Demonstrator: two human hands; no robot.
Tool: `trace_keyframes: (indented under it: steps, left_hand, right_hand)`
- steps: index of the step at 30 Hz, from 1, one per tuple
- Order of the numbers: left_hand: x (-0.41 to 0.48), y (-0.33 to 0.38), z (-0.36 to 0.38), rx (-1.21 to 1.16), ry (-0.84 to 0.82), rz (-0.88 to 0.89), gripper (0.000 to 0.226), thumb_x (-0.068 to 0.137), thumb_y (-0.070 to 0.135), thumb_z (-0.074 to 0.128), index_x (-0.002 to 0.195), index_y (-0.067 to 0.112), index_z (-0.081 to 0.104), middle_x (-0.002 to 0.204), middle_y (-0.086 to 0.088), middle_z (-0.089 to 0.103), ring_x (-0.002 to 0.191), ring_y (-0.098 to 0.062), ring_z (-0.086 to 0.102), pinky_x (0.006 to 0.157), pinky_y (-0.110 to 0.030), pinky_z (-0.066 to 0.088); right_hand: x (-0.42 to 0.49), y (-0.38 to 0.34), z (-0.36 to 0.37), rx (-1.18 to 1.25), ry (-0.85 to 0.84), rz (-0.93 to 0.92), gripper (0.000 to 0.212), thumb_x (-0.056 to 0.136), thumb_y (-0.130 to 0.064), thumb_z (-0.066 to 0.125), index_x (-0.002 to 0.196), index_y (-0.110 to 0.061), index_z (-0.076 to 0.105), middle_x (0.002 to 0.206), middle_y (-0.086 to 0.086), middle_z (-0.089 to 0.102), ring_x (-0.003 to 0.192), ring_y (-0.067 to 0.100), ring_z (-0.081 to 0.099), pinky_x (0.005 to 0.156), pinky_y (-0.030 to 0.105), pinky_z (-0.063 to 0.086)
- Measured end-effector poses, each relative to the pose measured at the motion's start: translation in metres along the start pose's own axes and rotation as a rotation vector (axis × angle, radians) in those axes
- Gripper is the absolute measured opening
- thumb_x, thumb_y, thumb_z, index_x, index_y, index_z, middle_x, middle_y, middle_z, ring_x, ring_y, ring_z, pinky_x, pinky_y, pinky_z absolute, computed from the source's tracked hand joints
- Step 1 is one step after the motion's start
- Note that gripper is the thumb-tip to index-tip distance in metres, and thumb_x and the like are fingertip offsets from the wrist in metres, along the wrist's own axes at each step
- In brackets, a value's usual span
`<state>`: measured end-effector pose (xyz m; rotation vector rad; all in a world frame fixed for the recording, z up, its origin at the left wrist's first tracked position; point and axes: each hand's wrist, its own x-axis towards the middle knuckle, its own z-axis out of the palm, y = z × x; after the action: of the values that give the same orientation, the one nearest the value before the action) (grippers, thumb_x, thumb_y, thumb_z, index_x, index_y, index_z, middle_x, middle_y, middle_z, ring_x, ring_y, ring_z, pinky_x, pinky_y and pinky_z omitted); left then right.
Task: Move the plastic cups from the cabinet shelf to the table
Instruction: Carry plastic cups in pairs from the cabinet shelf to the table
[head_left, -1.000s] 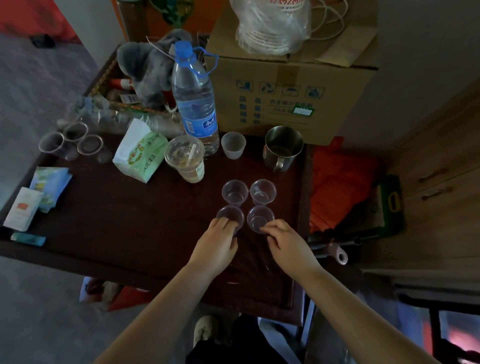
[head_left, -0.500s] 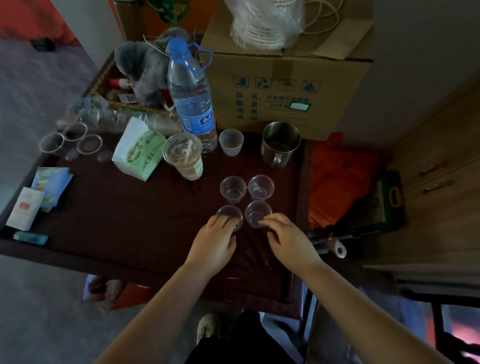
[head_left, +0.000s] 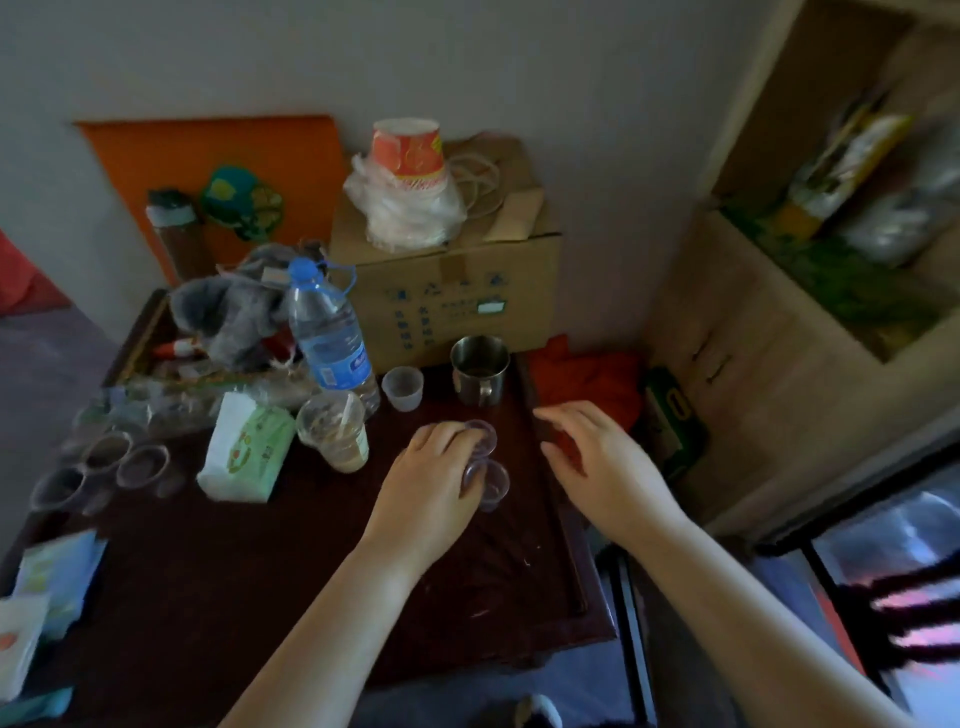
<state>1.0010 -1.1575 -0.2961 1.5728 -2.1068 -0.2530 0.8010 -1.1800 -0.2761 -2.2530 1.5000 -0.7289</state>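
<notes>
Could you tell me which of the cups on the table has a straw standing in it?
It is the clear cup with beige liquid, between the green tissue pack and the left hand. The small clear cups by that hand have none.

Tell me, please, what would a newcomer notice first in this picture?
Probably the two bare hands over the dark table: the left hand rests on small clear plastic cups, the right hand hovers open beside them. Behind stand a blue-capped water bottle and a cardboard box.
</notes>
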Motion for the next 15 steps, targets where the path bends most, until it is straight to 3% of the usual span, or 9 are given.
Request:
trace_keyframes:
  steps: [5,10,15]
  left_hand:
    - [0.001,0.038,-0.059,0.005,0.056,0.227,0.041,0.086,0.034,0.047,0.124,0.02,0.051,0.121,0.004,0.056,0.118,-0.014,0.044,0.097,-0.027,0.035]
    - [-0.016,0.094,-0.097,-0.002,0.041,0.402,0.044,0.087,0.038,0.045,0.128,0.021,0.046,0.121,0.0,0.057,0.115,-0.019,0.047,0.092,-0.035,0.041]
    - [-0.047,0.184,-0.108,-0.111,-0.05,0.624,0.042,0.088,0.038,0.047,0.125,0.017,0.052,0.12,-0.001,0.057,0.114,-0.019,0.045,0.094,-0.033,0.037]
  right_hand:
    - [-0.047,-0.05,-0.058,-0.08,0.278,0.091,0.037,0.09,-0.038,0.05,0.124,-0.025,0.053,0.12,-0.012,0.054,0.104,0.006,0.054,0.082,0.023,0.047]
    - [-0.119,-0.09,-0.094,-0.206,0.436,0.182,0.04,0.088,-0.042,0.05,0.123,-0.024,0.055,0.116,-0.009,0.057,0.098,0.009,0.057,0.079,0.028,0.05]
    - [-0.216,-0.116,-0.139,-0.35,0.575,0.335,0.04,0.086,-0.039,0.053,0.12,-0.019,0.056,0.114,-0.001,0.059,0.099,0.02,0.059,0.081,0.032,0.049]
